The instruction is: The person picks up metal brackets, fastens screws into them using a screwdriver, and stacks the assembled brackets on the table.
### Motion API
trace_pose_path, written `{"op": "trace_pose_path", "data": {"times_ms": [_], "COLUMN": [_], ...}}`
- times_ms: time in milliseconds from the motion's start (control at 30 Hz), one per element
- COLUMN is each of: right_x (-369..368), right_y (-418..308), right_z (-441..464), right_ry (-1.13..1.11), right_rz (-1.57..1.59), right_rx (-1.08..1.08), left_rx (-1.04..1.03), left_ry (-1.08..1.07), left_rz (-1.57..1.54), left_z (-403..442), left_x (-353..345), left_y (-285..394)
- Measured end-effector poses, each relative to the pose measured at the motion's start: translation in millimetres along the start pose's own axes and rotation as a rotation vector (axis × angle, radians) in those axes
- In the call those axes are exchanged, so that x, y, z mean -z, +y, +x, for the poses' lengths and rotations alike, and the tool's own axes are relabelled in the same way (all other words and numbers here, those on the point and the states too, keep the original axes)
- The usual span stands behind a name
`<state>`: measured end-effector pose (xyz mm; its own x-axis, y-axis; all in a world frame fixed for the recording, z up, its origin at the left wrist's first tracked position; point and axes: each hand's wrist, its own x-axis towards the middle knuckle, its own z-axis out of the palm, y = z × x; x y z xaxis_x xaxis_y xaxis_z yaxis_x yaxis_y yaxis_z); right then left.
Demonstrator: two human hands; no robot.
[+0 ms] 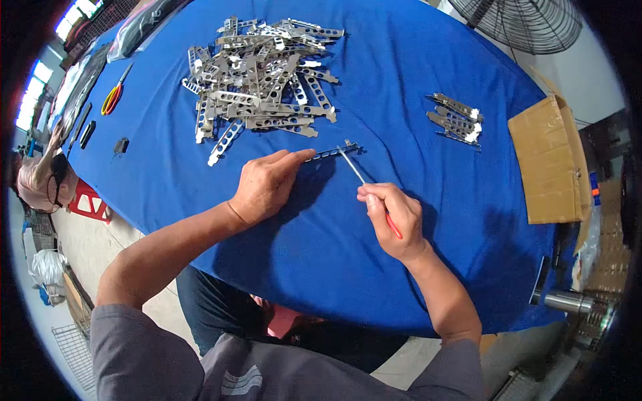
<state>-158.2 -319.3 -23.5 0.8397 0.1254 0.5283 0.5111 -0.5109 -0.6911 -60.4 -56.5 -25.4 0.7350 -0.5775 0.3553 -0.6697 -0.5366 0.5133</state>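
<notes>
My left hand [267, 184] is closed on the near end of a slotted metal bracket [326, 154], which it holds over the blue cloth. A thin tool with a red handle [394, 227] is gripped in my right hand [394, 217]. The tool's metal shaft points up and left, and its tip meets the bracket near the far end. Just beyond my hands lies a large heap of similar metal brackets [261, 87]. Off to the right, several brackets [456, 120] lie side by side in a small group.
A cardboard box [548, 160] stands at the right edge. Scissors [114, 97], a dark knife-like item [87, 134] and a small black object [121, 146] lie on the left of the blue cloth [160, 174]. A wire fan [518, 20] is at the upper right.
</notes>
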Motion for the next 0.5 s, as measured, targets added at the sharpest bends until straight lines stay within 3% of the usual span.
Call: {"op": "trace_pose_path", "data": {"times_ms": [67, 167, 367, 500], "right_x": [-1.5, 1.4, -3.9, -0.3], "right_y": [-0.6, 4.8, 1.6, 0.7], "right_z": [-0.1, -2.5, -2.8, -2.0], "right_ry": [0.027, -0.037, 0.055, 0.004], "right_rz": [0.038, -0.010, 0.079, 0.071], "right_rx": [-0.099, -0.001, -0.129, -0.056], "left_rx": [0.002, -0.037, -0.038, -0.018], "left_ry": [-0.004, -0.014, -0.015, -0.025], "left_rz": [0.002, -0.040, -0.049, -0.046], "left_z": [0.6, -0.3, 0.5, -0.2], "left_x": [0.9, 2.0, 3.9, 3.0], "left_y": [1.0, -0.7, 2.3, 1.0]}}
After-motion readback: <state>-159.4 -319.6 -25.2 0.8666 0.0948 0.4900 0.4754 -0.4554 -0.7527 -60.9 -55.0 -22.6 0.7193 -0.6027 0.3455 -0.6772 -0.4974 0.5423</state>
